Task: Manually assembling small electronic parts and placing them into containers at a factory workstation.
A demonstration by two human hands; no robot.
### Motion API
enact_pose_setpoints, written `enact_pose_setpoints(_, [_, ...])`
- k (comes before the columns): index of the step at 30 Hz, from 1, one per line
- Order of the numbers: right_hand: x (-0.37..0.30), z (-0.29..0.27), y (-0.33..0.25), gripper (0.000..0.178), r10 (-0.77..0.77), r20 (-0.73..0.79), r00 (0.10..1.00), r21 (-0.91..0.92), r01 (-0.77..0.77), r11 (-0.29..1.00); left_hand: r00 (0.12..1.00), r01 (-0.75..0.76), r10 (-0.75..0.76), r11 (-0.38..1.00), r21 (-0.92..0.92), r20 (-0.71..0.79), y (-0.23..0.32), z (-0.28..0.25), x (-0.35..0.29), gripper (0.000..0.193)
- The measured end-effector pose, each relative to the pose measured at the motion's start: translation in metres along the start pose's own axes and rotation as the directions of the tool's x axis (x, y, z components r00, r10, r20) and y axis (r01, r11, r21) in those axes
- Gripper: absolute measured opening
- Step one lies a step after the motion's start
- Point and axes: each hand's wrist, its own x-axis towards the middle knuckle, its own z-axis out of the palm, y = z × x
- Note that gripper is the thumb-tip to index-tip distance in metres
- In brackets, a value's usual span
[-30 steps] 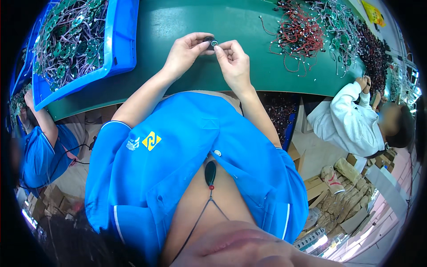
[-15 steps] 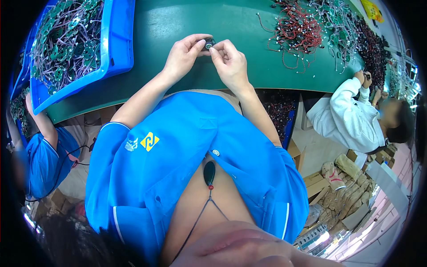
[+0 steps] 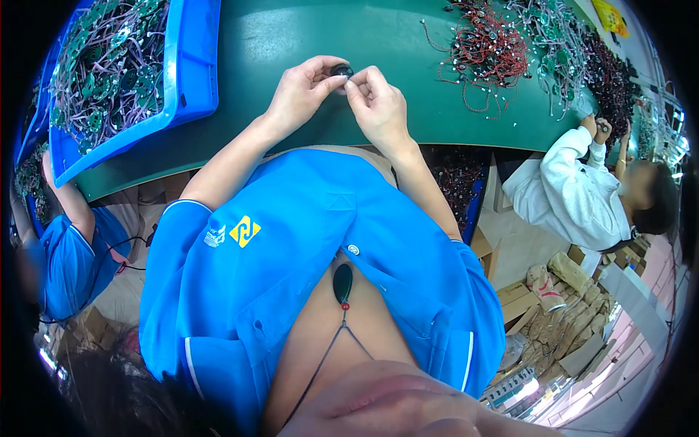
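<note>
Over the green table, my left hand [image 3: 304,89] pinches a small round black part [image 3: 341,71] between thumb and fingers. Close against it on the right, my right hand [image 3: 376,102] has its thumb and fingertips pressed together at the part's edge. Whether the right fingers also grip the black part or some tiny piece is too small to tell. The fingertips of both hands almost meet, and they cover part of the black piece.
A blue bin [image 3: 191,87] of green circuit boards with wires stands at left. Red-wired parts [image 3: 491,54], green boards [image 3: 557,44] and dark parts [image 3: 610,80] lie in heaps on the green table [image 3: 291,33] at right. Co-workers sit on both sides, one in a light hoodie [image 3: 571,189].
The black part has turned between my fingers; the ring-like face seen before no longer shows. My left thumb has shifted slightly. At right, the co-worker's hands have moved a little.
</note>
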Motion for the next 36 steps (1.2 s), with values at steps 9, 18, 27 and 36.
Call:
enact_pose_setpoints(9, [0.0,0.005,0.003,0.011,0.013,-0.003,1.0,-0.01,-0.013,1.0,0.995,-0.078,0.08,0.997,0.027,-0.065,0.001,0.007,-0.004,0.021])
enact_pose_setpoints(18, [0.001,0.004,0.007,0.011,0.058,0.075,0.995,0.018,-0.059,0.998,0.994,-0.105,0.106,0.993,0.051,-0.007,-0.004,0.001,0.0,0.018])
enact_pose_setpoints(27, [-0.001,-0.002,0.013,0.01,0.052,0.056,0.997,-0.04,-0.05,0.998,1.0,-0.007,0.006,0.992,0.125,0.013,-0.006,0.01,0.008,0.021])
enact_pose_setpoints(36, [-0.051,-0.108,0.037,0.009,0.259,0.022,0.966,-0.303,-0.24,0.922,0.851,-0.11,0.445,0.672,0.732,-0.28,-0.028,-0.036,0.119,0.03])
